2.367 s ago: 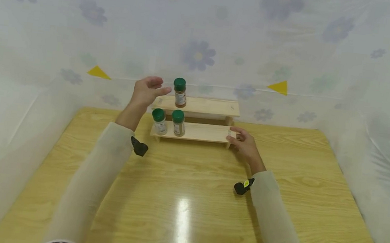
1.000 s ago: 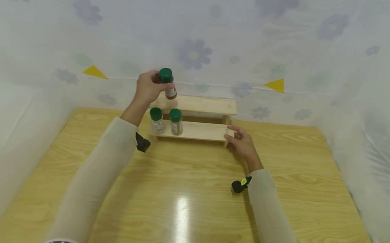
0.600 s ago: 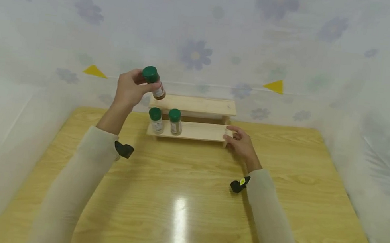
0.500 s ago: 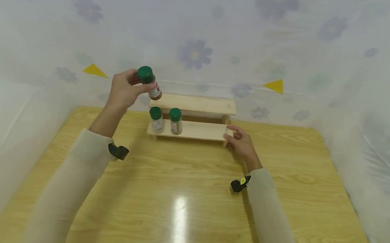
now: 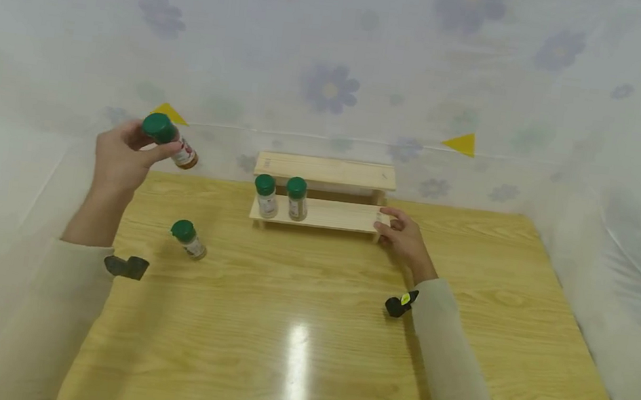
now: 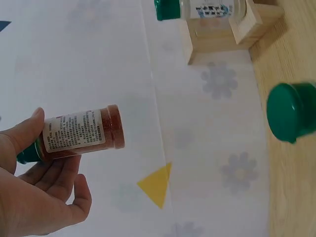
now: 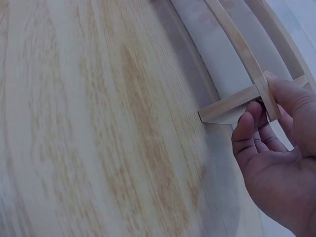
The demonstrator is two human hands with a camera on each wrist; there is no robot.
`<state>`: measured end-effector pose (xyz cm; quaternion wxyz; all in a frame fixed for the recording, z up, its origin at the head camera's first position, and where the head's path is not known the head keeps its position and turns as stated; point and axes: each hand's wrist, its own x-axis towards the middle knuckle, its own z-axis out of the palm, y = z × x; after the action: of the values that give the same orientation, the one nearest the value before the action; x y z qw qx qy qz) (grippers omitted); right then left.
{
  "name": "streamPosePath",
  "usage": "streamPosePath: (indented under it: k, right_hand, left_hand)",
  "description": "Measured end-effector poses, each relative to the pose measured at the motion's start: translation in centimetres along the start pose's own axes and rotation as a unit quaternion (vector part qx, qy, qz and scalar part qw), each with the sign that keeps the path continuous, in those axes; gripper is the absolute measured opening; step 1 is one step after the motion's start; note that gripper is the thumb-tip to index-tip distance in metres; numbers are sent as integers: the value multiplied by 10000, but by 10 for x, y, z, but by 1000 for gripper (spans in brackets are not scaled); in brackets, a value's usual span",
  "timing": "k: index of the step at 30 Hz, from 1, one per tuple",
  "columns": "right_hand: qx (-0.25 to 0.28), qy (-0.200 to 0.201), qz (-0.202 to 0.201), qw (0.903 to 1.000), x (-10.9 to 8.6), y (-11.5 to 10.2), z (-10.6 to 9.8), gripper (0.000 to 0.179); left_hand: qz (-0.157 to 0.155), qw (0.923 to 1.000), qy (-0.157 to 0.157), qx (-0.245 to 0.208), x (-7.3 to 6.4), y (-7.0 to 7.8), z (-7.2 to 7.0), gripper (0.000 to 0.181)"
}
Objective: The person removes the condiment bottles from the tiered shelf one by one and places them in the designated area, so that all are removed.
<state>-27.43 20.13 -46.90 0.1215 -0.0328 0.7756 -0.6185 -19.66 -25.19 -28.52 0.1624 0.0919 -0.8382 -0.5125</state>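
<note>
My left hand (image 5: 123, 161) holds a spice jar (image 6: 81, 132) with a green cap and reddish-brown contents, raised and tilted left of the rack. Thumb and fingers grip it near the cap. With thumb above and fingers beneath, my right hand (image 7: 281, 158) pinches the right end of the lower step of a two-tier wooden spice rack (image 5: 342, 216). On that step's left part stand two green-capped jars, a left one (image 5: 267, 196) with pale contents and a right one (image 5: 297, 199) beside it. The upper step (image 5: 326, 170) carries no jar.
Another green-capped spice jar (image 5: 189, 240) stands on the wooden table (image 5: 235, 322), left of the rack and in front of my left hand. A flowered white sheet (image 5: 338, 43) with yellow triangles hangs close behind the rack.
My left hand took the reddish jar off the upper step, lifted it and carried it left, past the rack's end. A jar on the table at left now shows. The right hand keeps its grip.
</note>
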Motion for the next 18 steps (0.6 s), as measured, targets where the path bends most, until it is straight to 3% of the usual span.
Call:
streamPosePath:
  k: [5, 10, 13, 18]
  right_hand:
    - [-103, 30, -33, 9999, 5, 9, 0, 52]
    - [-12, 40, -23, 10000, 5, 9, -1, 53]
    - [18, 58, -18, 10000, 5, 9, -1, 53]
    - [4, 44, -53, 10000, 7, 11, -2, 55]
  left_hand:
    - [-588, 9980, 189, -116, -10, -26, -30, 42]
    - [-1111, 9936, 177, -117, -24, -54, -46, 42]
    - [-1247, 9921, 67, -64, -31, -69, -50, 42]
    - [-1200, 9925, -165, 191, -44, -90, -49, 43]
